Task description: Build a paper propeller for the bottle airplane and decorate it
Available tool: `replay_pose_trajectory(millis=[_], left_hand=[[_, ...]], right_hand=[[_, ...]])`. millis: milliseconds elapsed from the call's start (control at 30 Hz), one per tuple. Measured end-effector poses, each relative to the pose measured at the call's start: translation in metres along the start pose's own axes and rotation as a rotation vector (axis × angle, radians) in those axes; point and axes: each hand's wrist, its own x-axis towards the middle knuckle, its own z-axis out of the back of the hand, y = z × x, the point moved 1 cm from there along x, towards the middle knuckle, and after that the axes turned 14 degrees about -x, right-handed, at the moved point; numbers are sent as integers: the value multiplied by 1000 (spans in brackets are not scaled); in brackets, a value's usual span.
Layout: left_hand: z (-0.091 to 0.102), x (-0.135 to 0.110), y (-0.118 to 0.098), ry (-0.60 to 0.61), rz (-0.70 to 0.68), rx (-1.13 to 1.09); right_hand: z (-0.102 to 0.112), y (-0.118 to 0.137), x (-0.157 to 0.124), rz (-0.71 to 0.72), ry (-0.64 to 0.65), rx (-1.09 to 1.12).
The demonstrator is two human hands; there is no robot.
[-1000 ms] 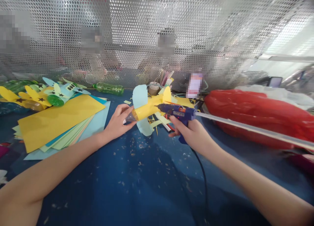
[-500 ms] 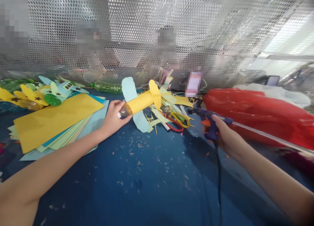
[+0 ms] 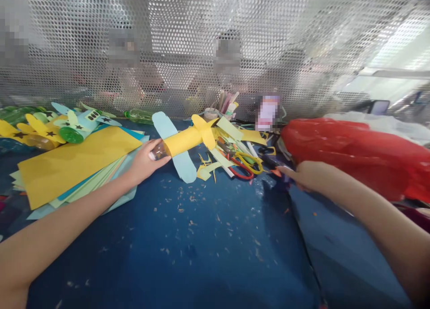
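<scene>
My left hand (image 3: 147, 162) is closed round the neck end of a toy plane (image 3: 184, 141) made from a clear bottle wrapped in yellow paper. Its light blue paper wing (image 3: 186, 166) crosses the body, and yellow tail fins spread at the far end, tilted to the right. On the right, my right hand (image 3: 311, 174) has its fingers on a dark purple glue gun (image 3: 285, 179) with an orange trigger, low at the blue table top. Part of the gun is hidden by the fingers. Its black cord runs toward the front edge.
Scissors (image 3: 257, 164) with red and yellow handles lie among paper scraps. Paper sheets (image 3: 77, 161) are stacked left, near finished bottle planes (image 3: 79, 125). A red plastic bag (image 3: 352, 152) lies right. Behind stand a phone (image 3: 268, 112) and a perforated metal screen (image 3: 188, 31), with people beyond.
The glue gun has gone down to the table and turned, my right hand now above and behind it. My left hand has moved the bottle plane slightly left and rotated it a little.
</scene>
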Motion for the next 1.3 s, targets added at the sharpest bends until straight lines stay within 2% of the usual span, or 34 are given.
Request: replay_pose_trajectory(millis=[33,100,200,267,367,500,600,667,733,833,900,967,1100,1300], left_hand=[[0,0,-1,7,56,-26],[-1,1,-5,25,175,-66],[-2,1,-11,48,281,-83],[-2,0,-12,57,286,-98],[-1,-1,-9,80,252,-110],[-1,-1,-4,105,194,-79],[-1,-2,-3,127,163,-81],[-1,-3,-5,136,129,-58],[-1,-5,-8,151,69,-19],[-3,-7,-13,189,-40,46],[-4,-8,-16,214,-80,78],[-4,-9,-18,229,-89,94],[-4,-10,-21,231,-81,82],[-6,-10,-21,218,-81,-81]], right_hand=[[1,17,0,110,97,-191],[-3,56,2,337,196,-401],[-26,105,9,413,154,-506],[-47,123,16,461,158,-575],[-71,127,24,478,150,-623],[-75,115,34,463,158,-548],[-64,104,48,428,187,-449],[-51,98,57,392,148,-386],[-37,95,62,337,55,-286],[-14,101,54,287,-142,139],[-4,114,39,351,-108,380],[0,131,23,404,-27,525],[-17,163,2,465,179,498],[-53,174,11,476,202,366]])
